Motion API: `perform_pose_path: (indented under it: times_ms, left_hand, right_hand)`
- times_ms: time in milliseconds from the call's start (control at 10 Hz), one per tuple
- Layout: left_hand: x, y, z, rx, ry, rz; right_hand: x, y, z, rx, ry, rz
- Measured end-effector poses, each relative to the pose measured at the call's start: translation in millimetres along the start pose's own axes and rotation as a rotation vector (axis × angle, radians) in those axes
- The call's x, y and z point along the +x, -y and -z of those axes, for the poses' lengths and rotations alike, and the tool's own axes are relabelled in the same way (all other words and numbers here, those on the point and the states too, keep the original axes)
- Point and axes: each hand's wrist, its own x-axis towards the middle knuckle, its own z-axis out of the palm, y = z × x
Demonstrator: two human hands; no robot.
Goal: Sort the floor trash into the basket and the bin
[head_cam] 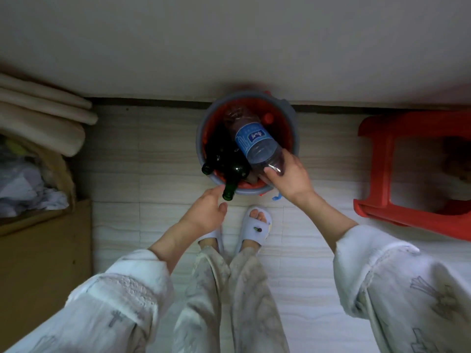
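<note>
A person in pale patterned pyjamas and slippers stands over a grey bin [201,138] against the wall, sorting bottles. At far left a woven basket [60,171] holds crumpled paper and plastic, with a cardboard box [46,263] below it and rolled bedding [43,115] above. The left hand [206,212] hovers just beside the bin's near rim, fingers relaxed and holding nothing, its fingertips close to the neck of a green bottle [233,179] that leans out over the edge; whether they touch it cannot be told. A second dark bottle [211,161] lies beside it inside the red liner. The right hand [288,177] grips the base of a clear bottle [254,141] with a blue label, its cap end already down in the bin. At right a red stool [407,169] lies tipped on the tiled floor [153,161]. The bin looks crowded, so the clear bottle may have no room to settle and could slide back out once let go; pushing it down might knock the leaning green bottle over the rim onto the tiles, where glass could break near open-toed feet.
</note>
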Motion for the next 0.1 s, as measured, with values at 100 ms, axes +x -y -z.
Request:
perform_pose_path:
  times_ms: [100]
  left_hand:
    - [-17.8,-4.8,16.9,-0.046,-0.083,0.008]
  right_hand:
    - [-34.1,1.8,11.7,-0.002,-0.014,-0.002]
